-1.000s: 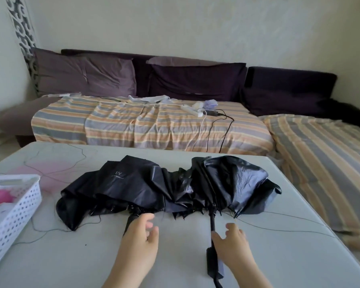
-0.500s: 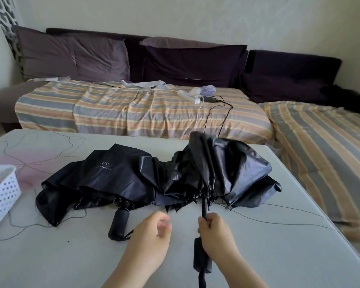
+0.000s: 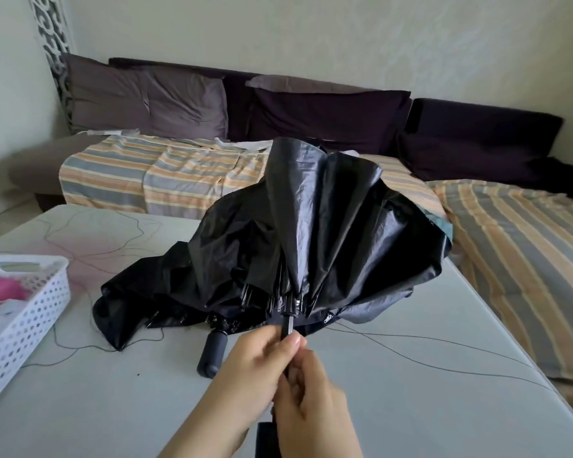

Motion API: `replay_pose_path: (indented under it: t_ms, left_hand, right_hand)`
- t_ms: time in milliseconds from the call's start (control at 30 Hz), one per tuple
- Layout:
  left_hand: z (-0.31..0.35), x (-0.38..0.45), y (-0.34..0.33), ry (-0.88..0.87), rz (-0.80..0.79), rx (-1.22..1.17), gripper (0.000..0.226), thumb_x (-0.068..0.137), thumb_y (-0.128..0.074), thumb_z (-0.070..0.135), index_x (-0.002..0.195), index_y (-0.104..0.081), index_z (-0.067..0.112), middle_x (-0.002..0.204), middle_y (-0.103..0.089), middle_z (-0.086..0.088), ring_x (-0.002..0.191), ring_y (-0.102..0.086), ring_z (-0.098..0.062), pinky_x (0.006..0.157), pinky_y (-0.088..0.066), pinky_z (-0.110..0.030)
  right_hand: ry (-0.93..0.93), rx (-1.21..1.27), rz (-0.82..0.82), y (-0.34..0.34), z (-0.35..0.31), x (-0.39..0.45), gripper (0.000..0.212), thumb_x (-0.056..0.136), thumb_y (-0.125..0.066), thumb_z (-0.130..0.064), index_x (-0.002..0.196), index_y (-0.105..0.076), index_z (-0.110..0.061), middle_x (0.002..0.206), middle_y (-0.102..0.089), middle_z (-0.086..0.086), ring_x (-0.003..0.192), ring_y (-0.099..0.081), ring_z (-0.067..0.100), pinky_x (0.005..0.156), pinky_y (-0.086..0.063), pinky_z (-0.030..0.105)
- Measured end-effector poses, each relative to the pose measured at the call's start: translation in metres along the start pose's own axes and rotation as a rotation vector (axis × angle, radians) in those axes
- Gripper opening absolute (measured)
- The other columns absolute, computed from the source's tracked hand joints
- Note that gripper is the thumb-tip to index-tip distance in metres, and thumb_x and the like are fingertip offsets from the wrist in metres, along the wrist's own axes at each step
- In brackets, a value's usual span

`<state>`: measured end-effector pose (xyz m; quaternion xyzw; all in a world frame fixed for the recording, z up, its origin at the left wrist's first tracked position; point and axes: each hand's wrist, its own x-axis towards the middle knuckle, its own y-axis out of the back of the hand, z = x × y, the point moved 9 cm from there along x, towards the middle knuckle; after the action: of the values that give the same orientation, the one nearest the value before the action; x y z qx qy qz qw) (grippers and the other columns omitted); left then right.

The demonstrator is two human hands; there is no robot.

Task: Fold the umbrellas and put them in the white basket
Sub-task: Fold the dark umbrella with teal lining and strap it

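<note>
Both the left hand (image 3: 255,361) and right hand (image 3: 311,391) grip the shaft of the raised black umbrella (image 3: 311,226) at frame centre, whose loose canopy could snag the second umbrella (image 3: 153,292) beneath, dragging it off the table (image 3: 394,391)

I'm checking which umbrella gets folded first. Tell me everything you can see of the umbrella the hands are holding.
The raised umbrella is black, with shiny, crinkled fabric that looks like thin nylon. Its canopy is half collapsed, bunched and fanned upward and away, above the table. Dark rib tips gather at a thin shaft. The left hand and right hand both grip the shaft, and the dark handle shows at the bottom edge, below the right hand. Its fabric overlaps a second black umbrella lying flat on the table.
</note>
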<state>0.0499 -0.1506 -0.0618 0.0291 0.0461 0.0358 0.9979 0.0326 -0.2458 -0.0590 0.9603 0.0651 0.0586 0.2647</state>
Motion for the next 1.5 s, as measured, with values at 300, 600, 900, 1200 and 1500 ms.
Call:
replay_pose_path:
  t_ms: [300,600,900,1200,1500]
  left_hand:
    - [-0.024,-0.012,0.014,0.104,0.050,-0.076,0.026,0.100,-0.041,0.012,0.082,-0.054,-0.002,0.044,-0.042,-0.003,0.028,-0.033,-0.016,0.036,-0.025,-0.020]
    - [-0.017,-0.051,-0.014,0.027,-0.126,0.127,0.022,0.098,-0.042,0.021,0.087,-0.057,0.009,0.048,-0.041,0.005,0.037,-0.033,-0.009,0.039,-0.027,-0.017]
    - [-0.011,-0.056,-0.013,0.015,-0.147,0.201,0.022,0.097,-0.042,0.022,0.083,-0.056,0.013,0.049,-0.042,0.004,0.041,-0.036,-0.011,0.044,-0.031,-0.018]
    - [-0.014,-0.046,0.000,0.054,-0.100,0.272,0.024,0.099,-0.040,0.024,0.083,-0.054,0.014,0.045,-0.043,0.008,0.034,-0.035,-0.009,0.040,-0.030,-0.019]
    - [-0.010,-0.046,-0.005,-0.084,-0.056,0.533,0.023,0.096,-0.045,0.030,0.079,-0.049,0.014,0.054,-0.041,-0.002,0.049,-0.040,-0.012,0.051,-0.030,-0.021]
  right_hand:
    - [0.398,-0.207,0.387,0.077,-0.049,0.021,0.017,0.088,-0.058,-0.038,0.102,-0.065,-0.033,0.095,-0.051,-0.021,0.085,-0.056,0.006,0.071,-0.043,0.011]
    - [-0.341,0.234,0.318,0.086,0.015,0.045,0.088,0.065,-0.071,-0.064,0.130,-0.030,-0.021,0.133,-0.028,0.000,0.130,-0.033,0.021,0.101,-0.030,0.034]
    - [-0.285,0.788,0.164,0.057,0.016,0.059,0.074,0.069,-0.084,-0.034,0.128,-0.039,-0.028,0.117,-0.064,-0.005,0.097,-0.068,0.018,0.078,-0.059,0.036]
    - [0.064,0.309,0.139,0.051,-0.020,0.054,0.065,0.098,-0.052,-0.023,0.133,-0.023,-0.069,0.156,-0.020,-0.013,0.141,-0.027,0.010,0.099,-0.037,0.021]
    - [-0.013,0.457,0.164,0.049,-0.007,0.053,0.034,0.085,-0.064,-0.011,0.098,-0.063,-0.042,0.069,-0.061,-0.002,0.047,-0.042,0.024,0.047,-0.044,0.030]
